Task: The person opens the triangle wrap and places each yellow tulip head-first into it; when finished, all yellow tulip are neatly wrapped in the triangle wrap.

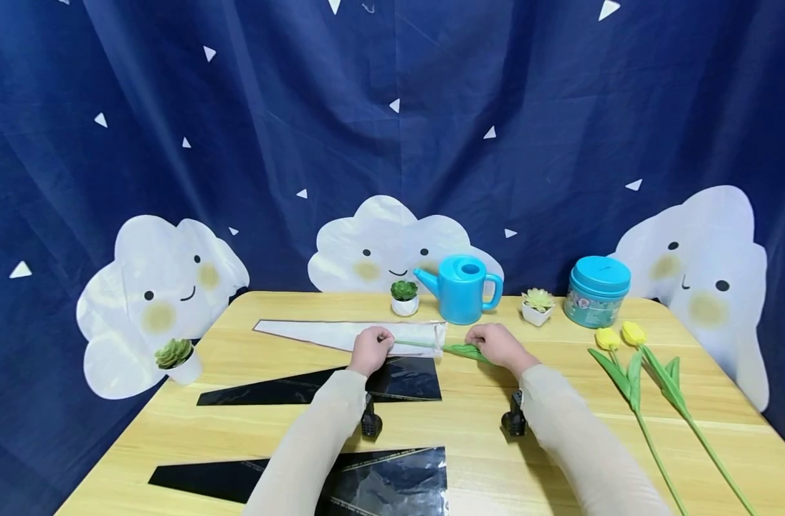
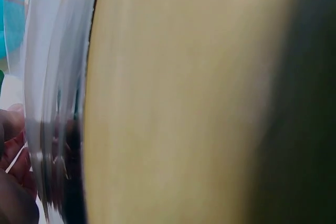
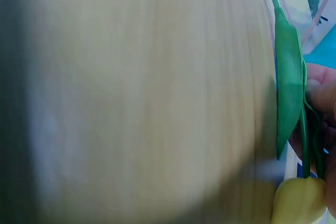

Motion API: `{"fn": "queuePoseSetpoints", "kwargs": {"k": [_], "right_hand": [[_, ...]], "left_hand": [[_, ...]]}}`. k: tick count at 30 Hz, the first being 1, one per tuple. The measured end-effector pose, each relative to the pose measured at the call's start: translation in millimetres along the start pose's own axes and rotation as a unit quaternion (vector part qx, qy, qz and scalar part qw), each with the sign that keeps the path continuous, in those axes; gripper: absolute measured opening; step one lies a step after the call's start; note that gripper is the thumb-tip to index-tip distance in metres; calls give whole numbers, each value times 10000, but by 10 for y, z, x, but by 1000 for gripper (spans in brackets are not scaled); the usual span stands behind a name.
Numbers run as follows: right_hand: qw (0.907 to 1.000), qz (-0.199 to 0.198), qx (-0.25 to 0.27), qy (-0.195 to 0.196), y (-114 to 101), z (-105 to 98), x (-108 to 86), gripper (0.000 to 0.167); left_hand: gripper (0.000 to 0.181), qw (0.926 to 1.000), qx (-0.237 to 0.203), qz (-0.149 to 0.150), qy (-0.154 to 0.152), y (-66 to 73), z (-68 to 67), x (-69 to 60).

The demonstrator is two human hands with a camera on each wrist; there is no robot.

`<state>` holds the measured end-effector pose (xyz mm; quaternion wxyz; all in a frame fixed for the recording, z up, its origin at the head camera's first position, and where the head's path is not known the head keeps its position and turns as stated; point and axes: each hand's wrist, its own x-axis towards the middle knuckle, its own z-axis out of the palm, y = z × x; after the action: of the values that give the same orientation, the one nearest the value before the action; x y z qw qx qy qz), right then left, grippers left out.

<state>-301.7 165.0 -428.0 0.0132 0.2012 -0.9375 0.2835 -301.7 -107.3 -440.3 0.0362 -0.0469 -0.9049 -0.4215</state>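
Note:
A long tapered white sleeve (image 1: 315, 330) with a clear front lies near the back middle of the table, its wide end to the right. My left hand (image 1: 370, 350) pinches the sleeve's near edge; in the left wrist view the fingers (image 2: 11, 124) are partly cut off beside the clear film (image 2: 58, 103). My right hand (image 1: 500, 344) holds a yellow tulip by its stem and leaves (image 1: 464, 350). Its yellow bloom (image 3: 299, 200) shows in the right wrist view. The stem looks pale through the film, running leftward into the sleeve's wide end.
Two black tapered sleeves (image 1: 405, 380) (image 1: 392, 487) lie nearer me. Two yellow tulips (image 1: 637, 408) lie at the right. Behind stand a blue watering can (image 1: 461, 290), a teal lidded tub (image 1: 596, 292) and small potted succulents (image 1: 405, 297) (image 1: 537, 307); another pot (image 1: 181, 362) is at the left edge.

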Motion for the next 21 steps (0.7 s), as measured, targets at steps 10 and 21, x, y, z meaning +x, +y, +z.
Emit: {"fn": "queuePoseSetpoints", "kwargs": {"k": [10, 21], "right_hand": [[9992, -321, -206, 111, 67, -86, -78, 11], [9980, -403, 94, -484, 269, -305, -253, 34]], "left_hand": [[12, 9999, -23, -68, 92, -84, 75, 12], [12, 9996, -109, -35, 242, -30, 71, -20]]}}
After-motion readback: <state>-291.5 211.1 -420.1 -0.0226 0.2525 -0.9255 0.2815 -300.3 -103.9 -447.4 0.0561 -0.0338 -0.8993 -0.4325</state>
